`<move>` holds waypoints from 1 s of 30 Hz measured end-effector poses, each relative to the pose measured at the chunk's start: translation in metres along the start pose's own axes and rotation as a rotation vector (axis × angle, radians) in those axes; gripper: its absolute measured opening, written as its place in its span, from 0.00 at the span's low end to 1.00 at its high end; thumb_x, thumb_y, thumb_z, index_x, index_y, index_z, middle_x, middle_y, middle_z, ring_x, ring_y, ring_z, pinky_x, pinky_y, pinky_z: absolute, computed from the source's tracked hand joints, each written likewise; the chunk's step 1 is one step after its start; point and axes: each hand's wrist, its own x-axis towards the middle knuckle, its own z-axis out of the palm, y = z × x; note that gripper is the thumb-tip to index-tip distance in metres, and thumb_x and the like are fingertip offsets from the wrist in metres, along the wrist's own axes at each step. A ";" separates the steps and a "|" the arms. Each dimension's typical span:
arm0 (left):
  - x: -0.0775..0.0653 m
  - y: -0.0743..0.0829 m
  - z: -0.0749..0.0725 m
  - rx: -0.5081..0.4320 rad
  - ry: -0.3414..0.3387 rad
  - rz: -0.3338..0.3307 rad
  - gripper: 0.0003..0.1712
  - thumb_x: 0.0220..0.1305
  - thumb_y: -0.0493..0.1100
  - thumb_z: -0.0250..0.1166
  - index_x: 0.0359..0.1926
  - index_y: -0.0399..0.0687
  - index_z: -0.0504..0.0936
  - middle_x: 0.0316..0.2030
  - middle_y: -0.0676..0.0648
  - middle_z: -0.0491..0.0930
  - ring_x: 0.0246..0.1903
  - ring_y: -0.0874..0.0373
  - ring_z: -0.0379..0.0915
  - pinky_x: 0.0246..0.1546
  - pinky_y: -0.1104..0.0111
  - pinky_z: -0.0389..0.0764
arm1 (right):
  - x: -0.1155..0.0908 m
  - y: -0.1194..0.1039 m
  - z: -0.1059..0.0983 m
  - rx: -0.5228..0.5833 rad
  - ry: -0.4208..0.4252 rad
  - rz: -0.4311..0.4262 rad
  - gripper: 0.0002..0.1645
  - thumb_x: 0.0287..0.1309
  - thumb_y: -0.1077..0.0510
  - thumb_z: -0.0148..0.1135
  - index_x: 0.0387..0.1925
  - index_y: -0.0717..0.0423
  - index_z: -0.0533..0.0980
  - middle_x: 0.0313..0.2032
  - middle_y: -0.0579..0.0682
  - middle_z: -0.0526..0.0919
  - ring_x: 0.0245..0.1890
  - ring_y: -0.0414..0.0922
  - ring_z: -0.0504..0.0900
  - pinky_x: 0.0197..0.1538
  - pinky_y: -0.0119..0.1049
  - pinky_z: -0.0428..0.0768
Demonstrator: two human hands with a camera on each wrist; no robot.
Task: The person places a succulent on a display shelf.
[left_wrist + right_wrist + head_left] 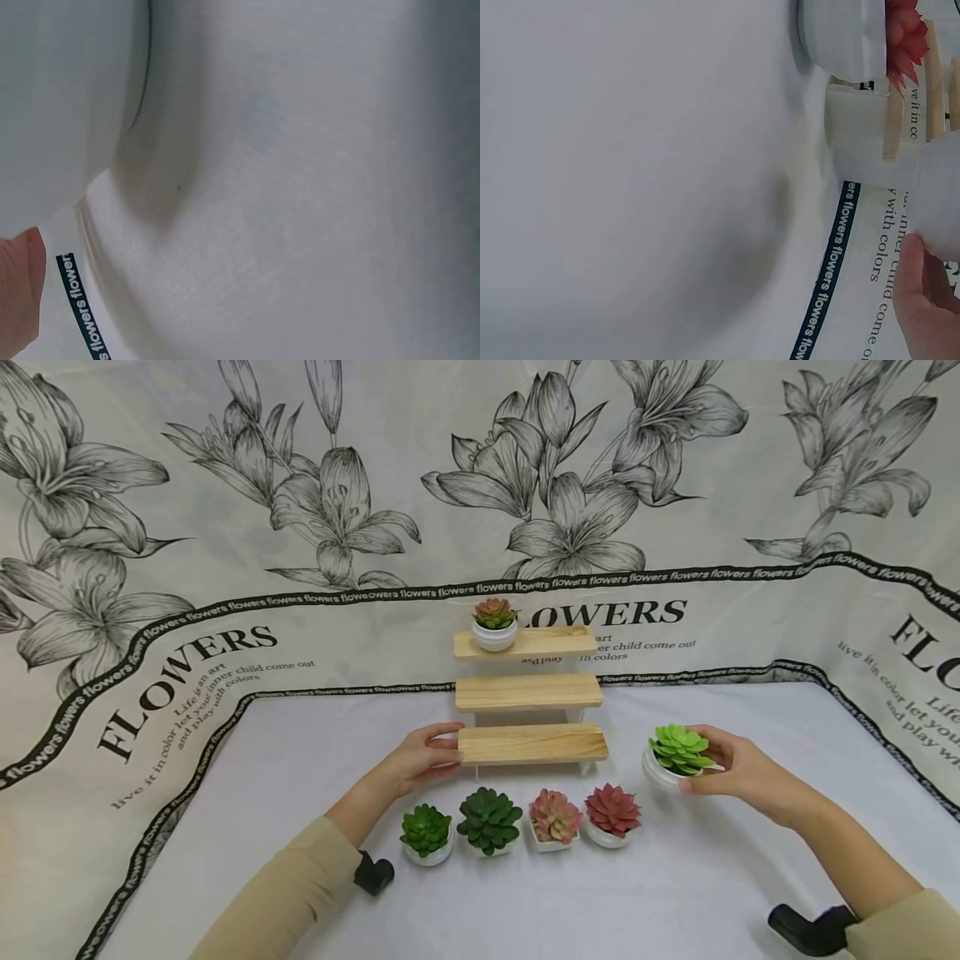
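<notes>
My right hand [738, 768] grips a white round pot [660, 772] holding a light green succulent [678, 749], raised off the table right of the stand. In the right wrist view, the thumb and fingers [911, 277] press that pot's side [941, 199]. My left hand [416, 760] holds the left end of the lowest board [532, 745] of a three-tier wooden display stand. In the left wrist view, part of the left hand [19, 292] shows beside a blurred white pot [60, 97]; its fingertips are hidden there. A reddish-green succulent [494, 614] sits on the top board [555, 642], towards its left end.
Before the stand are a green succulent [425, 831], a dark green succulent [491, 821], a pink-and-cream succulent [555, 817] and a red succulent [613, 812], all in white pots. Behind the stand hangs a flower-printed cloth [375, 643]. White cloth [300, 735] covers the table.
</notes>
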 end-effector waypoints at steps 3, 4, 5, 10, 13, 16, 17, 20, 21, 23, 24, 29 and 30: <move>0.001 0.001 0.000 -0.002 0.002 -0.003 0.32 0.59 0.25 0.58 0.65 0.42 0.66 0.53 0.37 0.70 0.40 0.56 0.74 0.46 0.64 0.79 | 0.005 -0.007 -0.001 -0.002 0.017 -0.009 0.44 0.54 0.56 0.66 0.65 0.67 0.54 0.60 0.65 0.64 0.54 0.43 0.67 0.47 0.35 0.75; 0.001 0.001 0.000 -0.002 0.002 -0.003 0.32 0.59 0.25 0.58 0.65 0.42 0.66 0.53 0.37 0.70 0.40 0.56 0.74 0.46 0.64 0.80 | 0.007 -0.009 -0.001 0.002 0.024 -0.013 0.44 0.54 0.56 0.66 0.65 0.67 0.54 0.60 0.65 0.64 0.53 0.43 0.66 0.47 0.35 0.75; 0.001 0.001 0.000 -0.002 0.003 -0.005 0.32 0.59 0.25 0.58 0.65 0.42 0.66 0.53 0.37 0.70 0.40 0.56 0.74 0.46 0.65 0.80 | 0.010 -0.011 -0.001 0.009 0.034 -0.015 0.44 0.54 0.57 0.66 0.65 0.66 0.54 0.60 0.63 0.64 0.52 0.41 0.67 0.47 0.33 0.75; 0.001 0.000 -0.001 0.001 -0.003 0.000 0.32 0.59 0.25 0.58 0.65 0.40 0.65 0.54 0.36 0.69 0.40 0.55 0.75 0.47 0.63 0.79 | 0.021 -0.024 -0.003 0.036 0.056 -0.025 0.44 0.55 0.57 0.65 0.66 0.66 0.54 0.61 0.62 0.62 0.54 0.43 0.66 0.48 0.32 0.74; 0.001 0.000 -0.001 0.002 -0.005 0.003 0.32 0.59 0.25 0.58 0.65 0.40 0.65 0.55 0.35 0.69 0.40 0.55 0.75 0.49 0.61 0.78 | 0.027 -0.034 -0.005 0.045 0.057 -0.020 0.45 0.55 0.56 0.65 0.67 0.66 0.51 0.62 0.64 0.60 0.59 0.54 0.62 0.51 0.37 0.72; 0.001 0.000 0.000 0.000 -0.002 0.001 0.32 0.59 0.25 0.58 0.65 0.40 0.65 0.54 0.35 0.70 0.41 0.55 0.75 0.50 0.60 0.77 | 0.033 -0.043 -0.006 0.048 0.065 -0.016 0.46 0.55 0.56 0.65 0.67 0.66 0.51 0.61 0.64 0.61 0.58 0.54 0.63 0.51 0.36 0.72; 0.000 0.000 0.000 0.002 -0.001 0.003 0.32 0.59 0.25 0.58 0.65 0.40 0.65 0.54 0.35 0.70 0.41 0.54 0.75 0.50 0.59 0.77 | 0.035 -0.047 -0.007 0.047 0.068 -0.017 0.46 0.54 0.56 0.66 0.67 0.65 0.52 0.61 0.63 0.62 0.56 0.51 0.64 0.50 0.34 0.72; 0.000 0.000 0.000 0.003 0.004 0.000 0.32 0.59 0.25 0.59 0.65 0.41 0.65 0.54 0.36 0.70 0.40 0.55 0.75 0.50 0.59 0.77 | 0.040 -0.055 -0.007 0.041 0.082 -0.025 0.45 0.54 0.55 0.66 0.67 0.64 0.54 0.58 0.60 0.64 0.50 0.42 0.68 0.47 0.29 0.73; 0.000 0.000 0.000 0.007 0.001 0.003 0.32 0.59 0.25 0.58 0.65 0.40 0.65 0.54 0.36 0.70 0.40 0.55 0.74 0.50 0.60 0.77 | 0.042 -0.058 -0.008 0.044 0.085 -0.033 0.45 0.54 0.56 0.66 0.67 0.64 0.54 0.57 0.60 0.65 0.48 0.39 0.68 0.47 0.28 0.72; -0.001 0.001 -0.001 0.005 0.001 0.002 0.32 0.59 0.25 0.58 0.65 0.41 0.65 0.53 0.36 0.70 0.40 0.55 0.74 0.49 0.61 0.78 | 0.046 -0.062 -0.008 0.058 0.087 -0.043 0.44 0.54 0.56 0.66 0.67 0.64 0.55 0.55 0.58 0.66 0.46 0.35 0.69 0.46 0.26 0.73; -0.001 0.001 -0.001 0.002 0.001 0.000 0.32 0.59 0.25 0.58 0.65 0.41 0.66 0.53 0.37 0.70 0.40 0.55 0.75 0.49 0.61 0.78 | 0.048 -0.064 -0.009 0.062 0.089 -0.048 0.44 0.54 0.57 0.66 0.66 0.64 0.55 0.54 0.58 0.67 0.45 0.35 0.70 0.46 0.26 0.73; -0.001 0.001 -0.002 0.002 -0.017 0.008 0.32 0.59 0.25 0.58 0.65 0.40 0.64 0.53 0.37 0.70 0.39 0.56 0.75 0.50 0.60 0.78 | 0.059 -0.072 -0.012 0.084 0.090 -0.050 0.43 0.55 0.58 0.65 0.67 0.63 0.55 0.54 0.57 0.67 0.44 0.35 0.71 0.45 0.25 0.74; 0.000 0.001 -0.002 0.001 -0.019 0.008 0.33 0.59 0.25 0.58 0.66 0.39 0.64 0.52 0.37 0.70 0.39 0.56 0.75 0.50 0.60 0.77 | 0.061 -0.073 -0.012 0.085 0.089 -0.047 0.44 0.55 0.58 0.65 0.67 0.63 0.54 0.54 0.57 0.67 0.44 0.35 0.71 0.45 0.26 0.74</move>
